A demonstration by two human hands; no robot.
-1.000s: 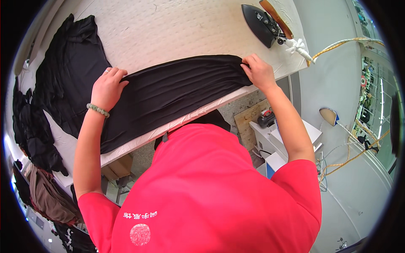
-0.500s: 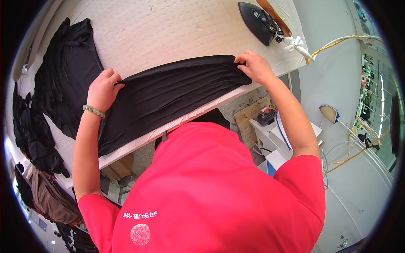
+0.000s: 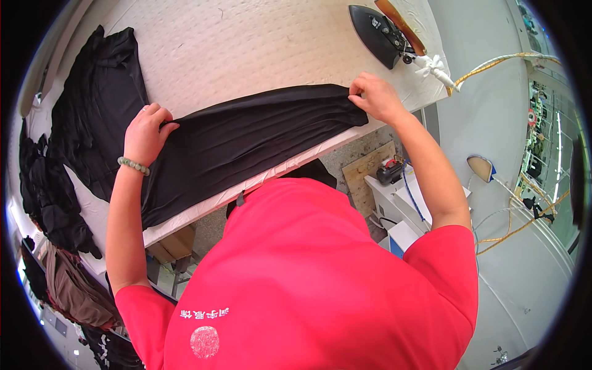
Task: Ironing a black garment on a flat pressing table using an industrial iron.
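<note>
A thin black garment lies along the near edge of the padded table, with soft lengthwise creases. Its far edge is pinched at the left end by my left hand, thumb against bent fingers; a bead bracelet circles that wrist. At the other end, my right hand pinches the garment's far right corner. The cloth stretches between both hands. Beyond my left hand, more black cloth spreads over the table's left side; whether it is one piece with the held part, I cannot tell.
An iron with a wooden handle rests at the far right of the padded table, its cord wrapped in white cloth. Crumpled black clothing lies at the left edge. A white cabinet stands below on the right.
My left hand has shifted slightly left and my right hand slightly right, both still pinching. The garment's far edge looks straighter and a little lower near the right end.
</note>
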